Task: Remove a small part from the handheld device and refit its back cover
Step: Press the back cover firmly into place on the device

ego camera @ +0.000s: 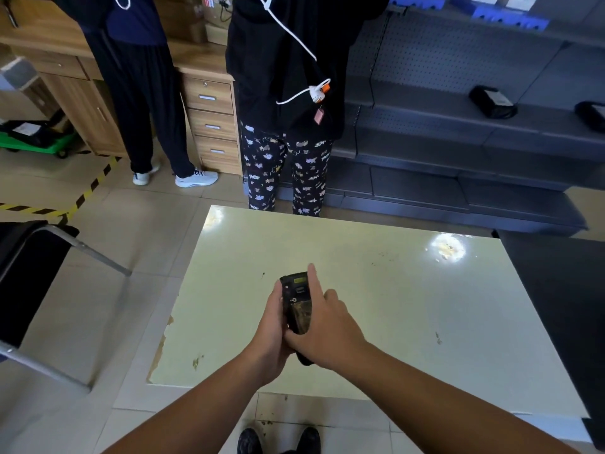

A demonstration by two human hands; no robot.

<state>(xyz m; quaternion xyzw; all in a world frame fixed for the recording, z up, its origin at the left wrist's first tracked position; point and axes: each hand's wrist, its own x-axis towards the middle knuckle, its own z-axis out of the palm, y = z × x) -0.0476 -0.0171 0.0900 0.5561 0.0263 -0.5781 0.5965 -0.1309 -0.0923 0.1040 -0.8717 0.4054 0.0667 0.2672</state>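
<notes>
Here, both hands held a dark handheld device above a pale table.

The table was cream-coloured and glossy, chipped along its left edge, with light glare near the far corners. Beyond it stood two people, one in patterned trousers, the other in dark trousers, in front of a wooden desk with drawers; grey shelving ran to the right. A dark chair sat at the left. The device was lifted over the table's near middle, long axis pointing away. The left hand gripped its left side and lower end. The right hand clasped its right side, index finger stretched straight along the edge, thumb pressed near the bottom.
</notes>
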